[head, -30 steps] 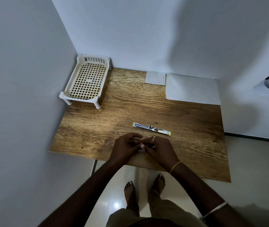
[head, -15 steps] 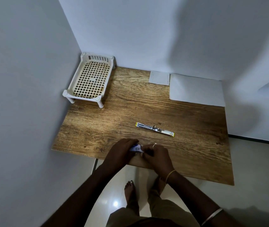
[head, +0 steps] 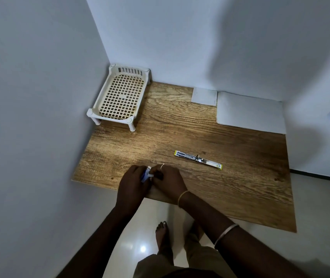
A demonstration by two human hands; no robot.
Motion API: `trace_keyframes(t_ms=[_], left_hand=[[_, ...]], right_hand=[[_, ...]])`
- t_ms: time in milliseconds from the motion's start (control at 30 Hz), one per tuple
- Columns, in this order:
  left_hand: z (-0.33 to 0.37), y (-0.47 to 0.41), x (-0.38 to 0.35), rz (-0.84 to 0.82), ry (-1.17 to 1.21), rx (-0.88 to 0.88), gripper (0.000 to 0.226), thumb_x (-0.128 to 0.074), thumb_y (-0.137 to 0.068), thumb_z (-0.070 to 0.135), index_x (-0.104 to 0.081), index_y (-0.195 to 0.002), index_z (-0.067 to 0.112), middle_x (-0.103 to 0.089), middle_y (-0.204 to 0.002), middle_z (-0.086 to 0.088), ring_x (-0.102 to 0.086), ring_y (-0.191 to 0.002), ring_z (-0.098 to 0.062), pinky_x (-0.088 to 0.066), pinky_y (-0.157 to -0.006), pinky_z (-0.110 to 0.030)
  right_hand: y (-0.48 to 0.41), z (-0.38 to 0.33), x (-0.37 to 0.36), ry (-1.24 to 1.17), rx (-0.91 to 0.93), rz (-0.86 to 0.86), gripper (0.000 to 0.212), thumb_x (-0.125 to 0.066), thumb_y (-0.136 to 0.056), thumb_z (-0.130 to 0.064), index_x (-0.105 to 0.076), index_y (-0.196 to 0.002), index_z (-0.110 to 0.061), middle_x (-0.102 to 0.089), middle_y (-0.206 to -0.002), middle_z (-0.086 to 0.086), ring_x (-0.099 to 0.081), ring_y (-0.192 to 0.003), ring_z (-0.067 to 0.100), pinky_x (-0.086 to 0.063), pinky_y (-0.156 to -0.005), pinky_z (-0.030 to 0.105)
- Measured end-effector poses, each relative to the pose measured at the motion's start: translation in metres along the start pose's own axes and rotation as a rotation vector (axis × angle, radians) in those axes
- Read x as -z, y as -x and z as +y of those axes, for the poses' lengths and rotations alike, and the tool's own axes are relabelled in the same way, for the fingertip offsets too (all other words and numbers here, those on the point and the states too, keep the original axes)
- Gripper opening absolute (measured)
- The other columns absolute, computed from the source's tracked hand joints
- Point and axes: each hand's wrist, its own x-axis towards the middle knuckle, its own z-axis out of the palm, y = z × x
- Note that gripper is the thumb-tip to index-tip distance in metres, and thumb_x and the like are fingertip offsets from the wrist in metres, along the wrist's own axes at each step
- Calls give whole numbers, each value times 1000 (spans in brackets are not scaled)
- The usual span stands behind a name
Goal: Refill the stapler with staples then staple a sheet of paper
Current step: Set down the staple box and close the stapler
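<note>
The brown wooden table [head: 180, 127] fills the corner of the room. A big white sheet of paper [head: 250, 113] lies at the back right, with a small white sheet [head: 204, 96] just beside it. A white basket rack [head: 122, 97] stands in the back left corner. At the near edge, the left hand [head: 133, 184] grips a little blue and white box [head: 145, 176], and the right hand [head: 170, 182] pinches its end. The stapler [head: 198, 159] lies opened out flat, right of the hands.
</note>
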Motion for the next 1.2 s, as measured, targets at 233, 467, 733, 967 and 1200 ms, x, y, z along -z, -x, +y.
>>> trace_keyframes(t_ms=[233, 467, 733, 967, 1200], left_hand=[[3, -4, 0, -10, -36, 35, 67, -81, -78, 48, -57, -135, 20, -56, -127, -3, -58, -110, -20, -51, -84, -32], [51, -33, -5, 40, -118, -240, 44, -75, -85, 30, -66, -127, 19, -64, -122, -4, -60, -107, -25, -51, -85, -41], [84, -75, -26, -96, -157, -320, 39, -63, -89, 15, -68, -128, 19, -66, -128, -2, -60, -111, -27, -48, -88, -43], [88, -90, -38, -181, -199, -364, 37, -69, -90, 27, -69, -127, 26, -63, -129, 1, -56, -114, -24, -48, -90, -42], [91, -92, -44, -138, -139, -345, 27, -70, -90, 22, -75, -117, 24, -64, -117, 0, -56, -105, -23, -46, -83, -37]], right_hand=[[-5, 11, 49, 109, 71, 265, 14, -72, -83, -14, -76, -95, -17, -73, -94, 0, -64, -89, 13, -51, -84, 31], [-18, 32, 107, 559, -103, 304, 17, -67, -87, -39, -76, -99, -31, -69, -109, -8, -56, -111, 22, -40, -90, 40], [-25, 39, 100, 577, -166, 209, 17, -65, -88, -34, -76, -101, -31, -72, -102, -7, -56, -109, 23, -40, -91, 42], [-28, 45, 97, 545, -186, 204, 21, -65, -90, -26, -76, -108, -28, -73, -107, -2, -60, -109, 26, -44, -93, 41], [-29, 48, 98, 452, -179, 203, 22, -70, -87, -25, -79, -107, -23, -76, -106, 2, -66, -104, 25, -51, -91, 39]])
